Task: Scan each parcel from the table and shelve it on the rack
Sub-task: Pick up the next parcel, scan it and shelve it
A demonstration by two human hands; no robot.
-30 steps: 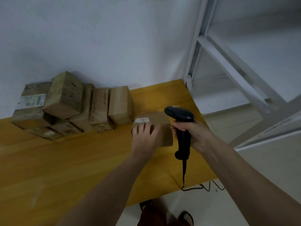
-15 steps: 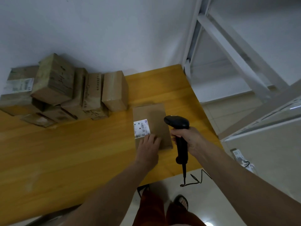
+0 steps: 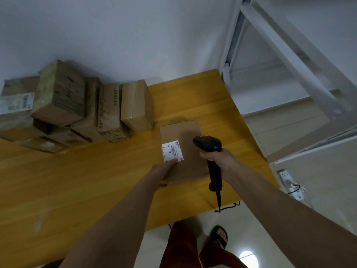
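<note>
Right now I am holding a flat brown parcel (image 3: pixel 183 149) down on the yellow tabletop (image 3: pixel 77 180), just beside the heap of other parcels (image 3: pixel 77 109) stacked against the wall. My left hand (image 3: pixel 164 171) is gripping its near left corner, thumb lying on top at the edge of the white label (image 3: pixel 172 151), the other fingers hidden from my view. My right hand (image 3: pixel 220 161) is clenching the grip of the black scanner (image 3: pixel 209 151), whose head is hanging over the parcel's right half and pointing toward the label. I am judging this parcel to be light and fairly stiff: plain cardboard, thin, with crisp edges, so it should lift with one hand and not sag. Its face looks smooth, so I am expecting it to slide on the wood if I only press on it. I am thinking the best hold is across a short edge, thumb above and fingers beneath, keeping the thumb clear of the barcode. The white rack (image 3: pixel 289 55) is standing to my right, past the tabletop's end, and the parcel is not yet anywhere near it.
</note>
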